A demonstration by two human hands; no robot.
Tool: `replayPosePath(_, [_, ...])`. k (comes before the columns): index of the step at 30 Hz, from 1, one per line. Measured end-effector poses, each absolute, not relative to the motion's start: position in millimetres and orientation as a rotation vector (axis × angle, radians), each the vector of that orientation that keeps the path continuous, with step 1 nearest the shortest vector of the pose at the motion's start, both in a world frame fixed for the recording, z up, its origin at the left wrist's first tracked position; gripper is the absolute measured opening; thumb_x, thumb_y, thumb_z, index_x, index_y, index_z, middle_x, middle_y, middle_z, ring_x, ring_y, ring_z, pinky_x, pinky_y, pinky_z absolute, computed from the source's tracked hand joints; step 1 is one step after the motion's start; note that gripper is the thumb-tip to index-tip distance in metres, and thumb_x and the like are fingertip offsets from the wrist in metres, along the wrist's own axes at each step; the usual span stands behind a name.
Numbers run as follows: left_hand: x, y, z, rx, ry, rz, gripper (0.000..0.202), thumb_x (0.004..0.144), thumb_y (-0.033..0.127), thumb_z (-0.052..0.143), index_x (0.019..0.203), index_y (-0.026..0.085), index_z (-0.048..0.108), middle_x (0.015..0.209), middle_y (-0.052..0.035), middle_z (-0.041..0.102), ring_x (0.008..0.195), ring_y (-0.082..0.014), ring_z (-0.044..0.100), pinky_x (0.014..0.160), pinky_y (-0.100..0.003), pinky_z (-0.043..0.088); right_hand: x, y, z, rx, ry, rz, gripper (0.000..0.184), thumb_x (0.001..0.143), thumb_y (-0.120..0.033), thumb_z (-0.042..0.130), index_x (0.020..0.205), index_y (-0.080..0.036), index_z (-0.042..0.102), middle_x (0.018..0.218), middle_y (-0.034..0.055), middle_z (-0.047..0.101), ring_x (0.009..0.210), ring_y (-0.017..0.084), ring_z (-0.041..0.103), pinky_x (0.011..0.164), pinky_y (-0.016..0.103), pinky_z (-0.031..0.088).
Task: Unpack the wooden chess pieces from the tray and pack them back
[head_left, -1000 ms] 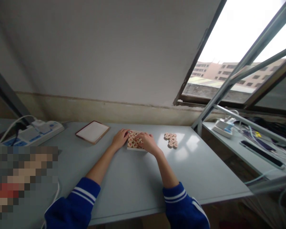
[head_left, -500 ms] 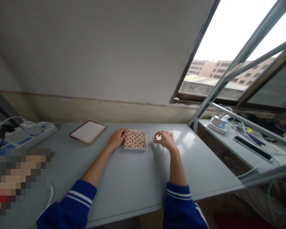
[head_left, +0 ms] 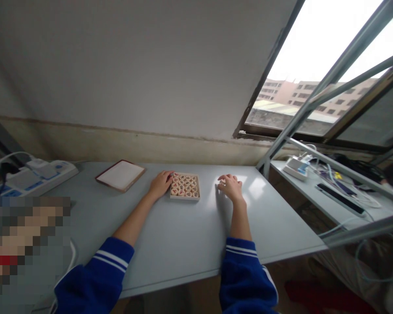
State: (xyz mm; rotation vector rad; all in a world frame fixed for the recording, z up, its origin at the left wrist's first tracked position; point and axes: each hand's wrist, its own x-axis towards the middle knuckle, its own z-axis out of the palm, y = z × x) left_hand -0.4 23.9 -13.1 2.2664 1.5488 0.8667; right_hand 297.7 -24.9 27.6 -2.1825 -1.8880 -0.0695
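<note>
A shallow square box (head_left: 184,197) of round wooden Chinese chess pieces (head_left: 185,185) sits on the grey desk, the pieces marked with red and dark characters in rows. My left hand (head_left: 160,185) has its fingers closed against the box's left side, holding it at the upper left corner. To the right of the box, apart from it, my right hand (head_left: 231,187) hovers low over the desk. Its fingers are bent, with a gap between thumb and forefinger, and I make out no piece in them. Whatever lies under that palm is hidden.
A box lid (head_left: 121,175) with a white inside and dark red edge lies at left. Beyond it sits a white power strip (head_left: 52,172) with cables. A metal frame post (head_left: 281,139) rises at the desk's right corner, near another desk holding a dark phone-like slab (head_left: 340,199).
My right hand has drawn slightly right, away from the box, and its pinched thumb and forefinger have come apart. The left hand stays at the box. The view has shifted a little.
</note>
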Motion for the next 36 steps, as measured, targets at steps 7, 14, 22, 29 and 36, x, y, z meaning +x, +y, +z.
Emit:
replayPosePath(7, [-1,25,-14,2.274,1.546,0.861,0.034,0.084,0.028,0.035,0.111,0.018,0.051,0.107,-0.0063,0.055,0.1,-0.0179,0.049,0.087,-0.03,0.039,273,-20,35,-1.787,-1.89,0.039,0.051,0.071,-0.026,0.055,0.119,-0.021,0.039,0.104,0.0061,0.053,0.097,0.022,0.044,0.079,0.035,0.032])
replayPosePath(14, [0,22,-13,2.27,1.552,0.895,0.033,0.084,0.028,0.034,0.11,0.018,0.051,0.109,-0.0058,0.055,0.102,-0.018,0.048,0.088,-0.03,0.039,200,-23,31,-1.275,-2.424,0.346,0.03,0.071,-0.024,0.062,0.101,-0.026,0.055,0.103,0.0036,0.054,0.098,0.019,0.046,0.08,0.033,0.035])
replayPosePath(22, [0,23,-12,2.261,1.544,0.896,0.033,0.084,0.029,0.034,0.11,0.019,0.052,0.109,-0.0056,0.055,0.101,-0.018,0.049,0.088,-0.03,0.039,198,-22,25,-1.245,-2.506,0.339,0.029,0.072,-0.021,0.062,0.101,-0.027,0.058,0.106,0.0039,0.052,0.1,0.018,0.045,0.081,0.031,0.036])
replayPosePath(29, [0,24,-13,2.257,1.531,0.893,0.034,0.084,0.03,0.033,0.111,0.019,0.051,0.11,-0.0058,0.054,0.101,-0.0171,0.049,0.088,-0.029,0.039,209,-24,38,-1.277,-2.367,0.231,0.02,0.07,-0.029,0.064,0.089,-0.023,0.06,0.096,0.0036,0.055,0.093,0.017,0.047,0.08,0.03,0.034])
replayPosePath(36, [0,23,-12,2.25,1.55,0.882,0.033,0.084,0.03,0.034,0.11,0.02,0.052,0.107,-0.0059,0.055,0.099,-0.0176,0.051,0.085,-0.03,0.04,282,-35,45,-1.773,-2.115,0.024,0.019,0.07,-0.04,0.059,0.078,-0.023,0.062,0.087,0.0036,0.055,0.09,0.021,0.046,0.082,0.034,0.03])
